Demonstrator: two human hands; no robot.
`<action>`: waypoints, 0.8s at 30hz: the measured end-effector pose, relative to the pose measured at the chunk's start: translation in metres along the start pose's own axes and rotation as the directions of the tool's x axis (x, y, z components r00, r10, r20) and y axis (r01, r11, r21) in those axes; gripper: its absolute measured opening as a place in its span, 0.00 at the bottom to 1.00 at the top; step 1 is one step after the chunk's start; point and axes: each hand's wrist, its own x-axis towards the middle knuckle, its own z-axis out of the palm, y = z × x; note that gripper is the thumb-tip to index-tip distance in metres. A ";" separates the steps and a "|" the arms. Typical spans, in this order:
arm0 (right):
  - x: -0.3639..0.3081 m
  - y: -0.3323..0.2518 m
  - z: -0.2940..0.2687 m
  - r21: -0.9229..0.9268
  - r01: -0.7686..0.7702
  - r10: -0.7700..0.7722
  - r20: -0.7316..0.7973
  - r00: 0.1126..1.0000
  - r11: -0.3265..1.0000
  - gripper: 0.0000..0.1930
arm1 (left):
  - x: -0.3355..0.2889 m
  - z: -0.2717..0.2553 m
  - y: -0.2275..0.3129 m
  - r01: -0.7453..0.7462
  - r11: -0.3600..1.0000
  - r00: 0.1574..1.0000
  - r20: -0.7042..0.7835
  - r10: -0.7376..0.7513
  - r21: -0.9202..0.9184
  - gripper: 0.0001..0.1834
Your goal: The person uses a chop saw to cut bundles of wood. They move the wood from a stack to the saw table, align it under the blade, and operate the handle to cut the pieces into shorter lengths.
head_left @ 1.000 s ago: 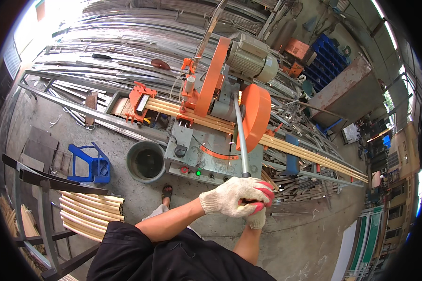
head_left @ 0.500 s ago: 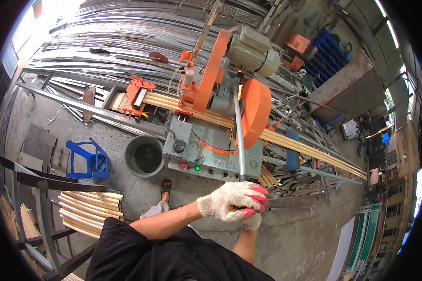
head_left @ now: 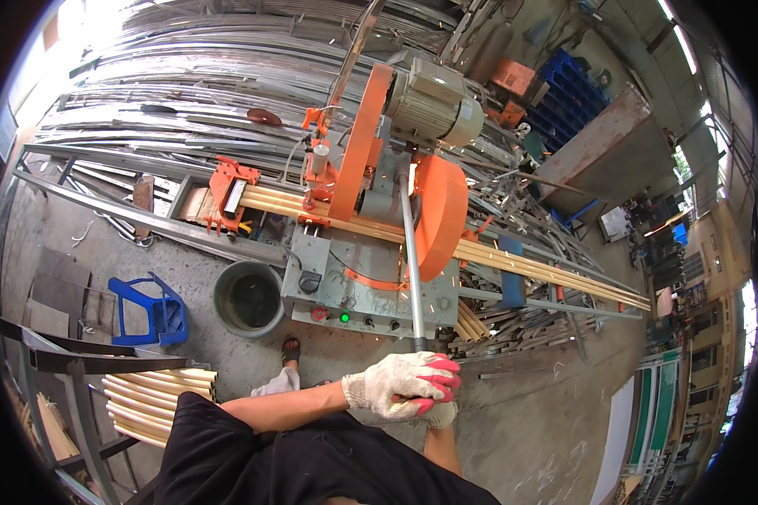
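Observation:
Both of my hands, in white knit gloves with red-pink palms and fingers, are at the lower end of a long grey lever [head_left: 413,278]. My left hand [head_left: 400,385] is closed over it, fingers curled. My right hand [head_left: 440,414] is closed at the grip just below, mostly covered by the left. The lever belongs to a cut-off saw with an orange blade guard [head_left: 440,217], an orange arm and a grey motor [head_left: 434,103]. Several pale yellowish tubes [head_left: 556,274] lie side by side through it, under the guard. An orange clamp [head_left: 232,195] stands at their left end.
A grey bucket [head_left: 221,295] and a blue plastic stool [head_left: 185,318] stand on the floor to the left. Cut tubes [head_left: 139,408] lie stacked on a dark metal rack [head_left: 63,362]. Long metal bars [head_left: 177,71] fill the space behind the saw. A green light glows on the saw's base.
The lever end and both hands sit slightly lower and farther left in view, as the whole view has shifted. More sparks fly about the saw. My hold looks the same.

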 end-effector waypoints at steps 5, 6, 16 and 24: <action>-0.002 -0.009 0.014 -0.020 -0.055 0.056 0.092 0.994 0.998 0.12 | -0.017 -0.014 -0.007 0.045 0.993 0.993 0.111 -0.032 -0.112 0.17; 0.000 -0.012 0.014 -0.033 -0.062 0.066 0.127 0.990 0.998 0.12 | -0.017 -0.018 -0.009 0.055 0.995 0.982 0.183 -0.039 -0.084 0.19; 0.243 -0.038 -0.051 0.532 0.331 -0.266 -0.196 0.944 0.779 0.27 | -0.062 -0.209 -0.009 0.658 0.695 0.728 -0.484 -0.486 0.292 0.17; 0.498 -0.026 -0.128 0.602 0.154 -0.063 -0.169 0.984 0.784 0.12 | -0.207 -0.307 -0.130 0.755 0.145 0.577 -0.542 -0.611 0.640 0.26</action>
